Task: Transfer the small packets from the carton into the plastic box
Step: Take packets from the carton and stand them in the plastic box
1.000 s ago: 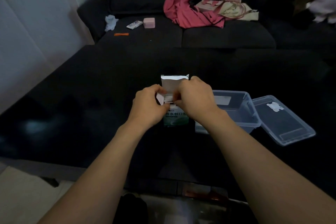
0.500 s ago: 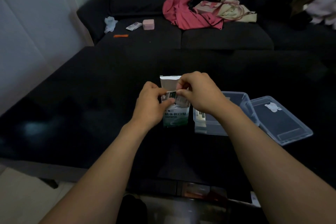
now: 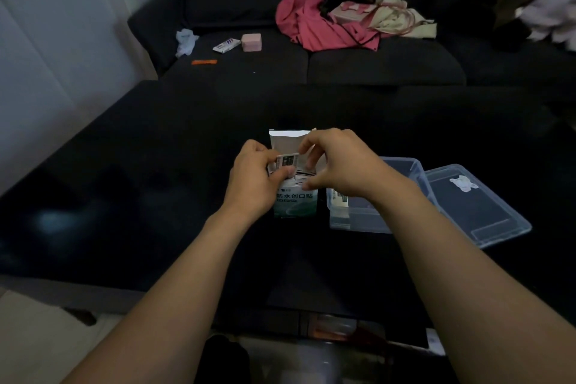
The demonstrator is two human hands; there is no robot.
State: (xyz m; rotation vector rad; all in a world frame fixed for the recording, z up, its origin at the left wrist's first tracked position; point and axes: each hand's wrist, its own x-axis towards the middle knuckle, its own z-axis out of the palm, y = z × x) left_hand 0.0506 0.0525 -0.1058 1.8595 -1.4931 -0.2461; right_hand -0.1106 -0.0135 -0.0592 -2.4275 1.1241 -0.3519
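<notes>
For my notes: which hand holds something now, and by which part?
The left hand pinches small packets by their lower left end, above the carton. The right hand seems empty.

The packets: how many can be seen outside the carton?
2. One packet is held by the left hand over the carton; another lies in the box. More may be hidden behind the hands.

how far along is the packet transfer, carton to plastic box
Early on, it seems. Done: a few packets already lie in the plastic box. In hand: the left hand pinches a small packet at the open carton, right hand beside it. Left: more packets show inside the carton.
</notes>
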